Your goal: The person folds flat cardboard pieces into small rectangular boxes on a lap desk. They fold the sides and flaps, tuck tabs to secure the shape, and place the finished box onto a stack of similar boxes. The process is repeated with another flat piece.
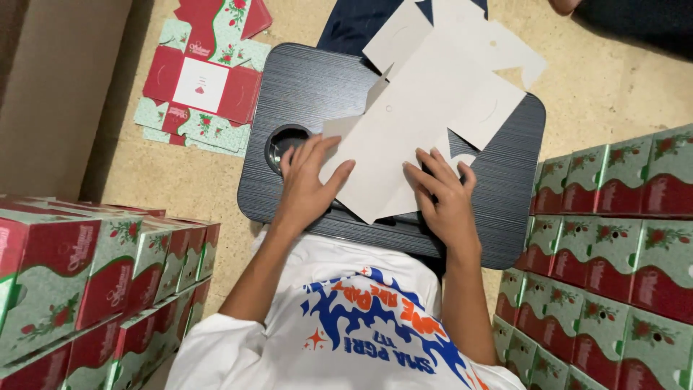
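A flat, unfolded cardboard box blank point(426, 108), plain white side up, lies across a dark grey lap table point(505, 173). My left hand point(307, 180) rests palm down on the blank's near left corner, fingers spread, beside the table's round cup hole point(283, 141). At the blank's near right edge, my right hand point(444, 191) presses down with fingers apart. Neither hand grips anything; both lie flat on the card.
A pile of printed red and green flat blanks point(202, 79) lies on the floor at the back left. Stacks of assembled red and green boxes stand at the left point(94, 282) and right point(613, 245). Another person's dark clothing point(635, 22) shows at the top right.
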